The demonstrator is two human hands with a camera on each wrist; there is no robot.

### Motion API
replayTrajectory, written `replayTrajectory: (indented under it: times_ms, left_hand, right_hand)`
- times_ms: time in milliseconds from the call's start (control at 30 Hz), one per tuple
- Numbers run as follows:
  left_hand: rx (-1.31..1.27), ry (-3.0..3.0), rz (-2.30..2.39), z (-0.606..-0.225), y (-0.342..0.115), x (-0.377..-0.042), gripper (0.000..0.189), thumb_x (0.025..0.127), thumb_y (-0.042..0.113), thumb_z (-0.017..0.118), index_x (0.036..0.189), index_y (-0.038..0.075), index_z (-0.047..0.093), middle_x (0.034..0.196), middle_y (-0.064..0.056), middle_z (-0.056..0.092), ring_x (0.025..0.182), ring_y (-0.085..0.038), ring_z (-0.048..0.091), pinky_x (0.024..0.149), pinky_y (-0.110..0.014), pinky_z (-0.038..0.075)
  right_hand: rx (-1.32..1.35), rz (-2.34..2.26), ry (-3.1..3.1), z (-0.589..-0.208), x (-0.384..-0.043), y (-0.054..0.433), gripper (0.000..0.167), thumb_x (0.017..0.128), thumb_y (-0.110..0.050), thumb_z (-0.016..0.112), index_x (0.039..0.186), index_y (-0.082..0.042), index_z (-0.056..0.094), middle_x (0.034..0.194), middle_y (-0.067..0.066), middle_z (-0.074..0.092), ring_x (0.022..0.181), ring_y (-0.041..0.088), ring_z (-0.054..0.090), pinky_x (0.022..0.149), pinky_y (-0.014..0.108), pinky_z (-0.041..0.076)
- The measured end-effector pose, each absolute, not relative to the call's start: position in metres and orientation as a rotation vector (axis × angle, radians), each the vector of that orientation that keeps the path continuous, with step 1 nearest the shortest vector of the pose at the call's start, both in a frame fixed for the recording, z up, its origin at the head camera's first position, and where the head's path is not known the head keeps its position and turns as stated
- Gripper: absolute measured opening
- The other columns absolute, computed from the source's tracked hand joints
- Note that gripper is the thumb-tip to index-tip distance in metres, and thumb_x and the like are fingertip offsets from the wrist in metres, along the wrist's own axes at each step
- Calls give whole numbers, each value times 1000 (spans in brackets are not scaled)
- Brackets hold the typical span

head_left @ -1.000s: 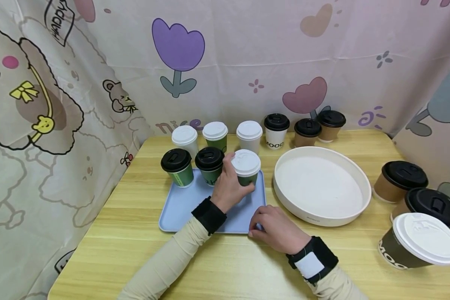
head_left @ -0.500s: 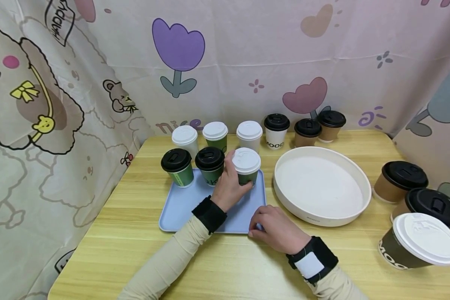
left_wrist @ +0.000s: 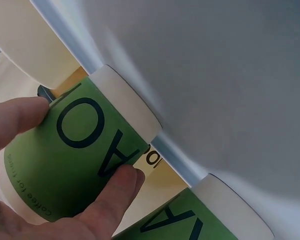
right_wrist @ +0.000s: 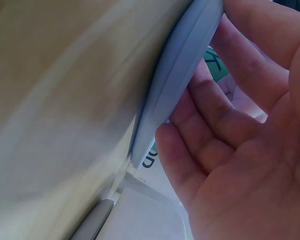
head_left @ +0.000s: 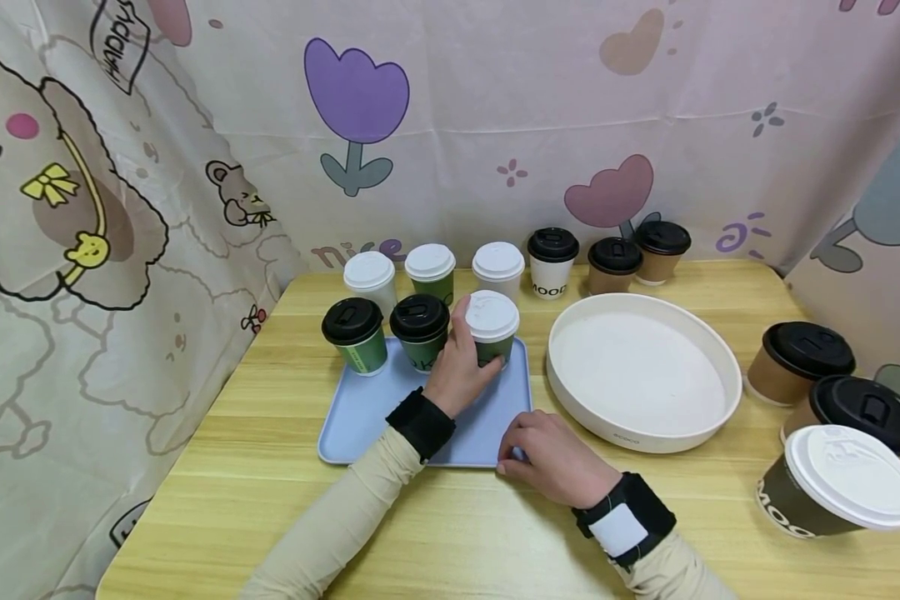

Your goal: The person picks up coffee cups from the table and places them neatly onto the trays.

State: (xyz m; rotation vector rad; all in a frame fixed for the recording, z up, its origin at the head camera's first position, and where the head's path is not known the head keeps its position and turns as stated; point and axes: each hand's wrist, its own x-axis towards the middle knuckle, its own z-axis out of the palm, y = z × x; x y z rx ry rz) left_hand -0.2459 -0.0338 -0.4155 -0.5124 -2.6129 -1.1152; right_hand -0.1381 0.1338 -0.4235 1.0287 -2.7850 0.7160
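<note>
My left hand (head_left: 457, 371) grips a green paper coffee cup (head_left: 492, 317) with a white lid at the tray's far right. Its thumb and fingers lie round the green wall; in the left wrist view the cup's white base band (left_wrist: 125, 102) is by the tray rim. Beside it stand two green cups with black lids, one (head_left: 420, 321) in the middle, one (head_left: 354, 333) at the far left corner. My right hand (head_left: 558, 458) holds the near right corner of the blue tray (head_left: 386, 429), its curled fingers (right_wrist: 205, 95) touching the rim.
Behind the tray stand white-lidded cups (head_left: 430, 265), then a black-lidded white cup (head_left: 551, 262) and two brown ones (head_left: 662, 250). A round white tray (head_left: 645, 367) lies to the right. Larger cups (head_left: 806, 362) line the table's right side, including a white-lidded one (head_left: 840, 479).
My left hand has shifted the white-lidded green cup slightly back, toward the tray's far edge and a touch left. The right hand and the blue tray stay in place.
</note>
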Motion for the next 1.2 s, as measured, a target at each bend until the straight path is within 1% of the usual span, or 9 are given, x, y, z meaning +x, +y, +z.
replayTrajectory:
  times_ms: [433, 667, 767, 833, 933, 1000, 1100, 1200]
  left_hand:
    - [-510, -2611, -1121, -416, -33, -251, 105, 86, 14, 85, 159, 11, 10, 149, -34, 45, 134, -42, 53, 106, -51, 47]
    - [-507, -2707, -1037, -412, -35, -239, 119, 84, 28, 88, 163, 16, -1, 153, -30, 42, 133, -41, 55, 106, -52, 48]
    - [-521, -2735, -957, -403, -38, -228, 120, 83, 29, 88, 163, 14, 0, 151, -31, 43, 130, -42, 57, 104, -53, 49]
    - [-537, -2747, -890, -394, -40, -220, 117, 83, 29, 88, 162, 12, 3, 148, -32, 45, 126, -44, 59, 102, -53, 50]
    - [-594, -2781, -803, -379, -44, -207, 112, 85, 31, 87, 162, 9, 8, 143, -33, 49, 116, -45, 64, 93, -53, 55]
    - [-655, -2808, -785, -370, -45, -199, 108, 86, 32, 85, 161, 6, 12, 145, -32, 49, 113, -43, 66, 88, -51, 57]
    - [-730, -2856, -778, -361, -47, -190, 101, 88, 35, 82, 160, 4, 19, 143, -28, 54, 112, -38, 67, 84, -48, 59]
    - [-813, -2875, -772, -351, -55, -185, 84, 91, 36, 80, 153, 0, 37, 135, -23, 63, 109, -32, 69, 84, -45, 58]
  right_hand:
    - [1027, 715, -2781, -423, -138, 134, 8, 89, -20, 82, 84, -20, 76, 88, -9, 65, 86, 12, 62, 77, 33, 49]
    - [1035, 721, -2780, -424, -138, 134, 8, 89, -20, 82, 84, -21, 76, 88, -9, 64, 87, 12, 62, 78, 34, 49]
    - [1037, 723, -2773, -424, -138, 134, 8, 89, -20, 82, 84, -21, 76, 87, -9, 64, 86, 11, 61, 77, 33, 49]
    - [1043, 723, -2765, -424, -138, 134, 8, 89, -21, 83, 84, -21, 76, 87, -9, 64, 85, 11, 61, 77, 33, 48]
    - [1051, 723, -2749, -424, -138, 134, 9, 88, -21, 83, 83, -22, 76, 87, -10, 63, 85, 10, 61, 76, 32, 48]
    - [1051, 724, -2741, -425, -138, 134, 10, 88, -21, 83, 82, -22, 75, 86, -10, 63, 84, 10, 61, 76, 32, 49]
    - [1046, 730, -2739, -425, -138, 135, 10, 87, -21, 84, 82, -22, 75, 86, -10, 64, 84, 10, 61, 77, 32, 49]
    - [1055, 738, -2744, -426, -138, 135, 9, 88, -21, 83, 83, -22, 75, 87, -10, 64, 85, 10, 62, 77, 33, 50]
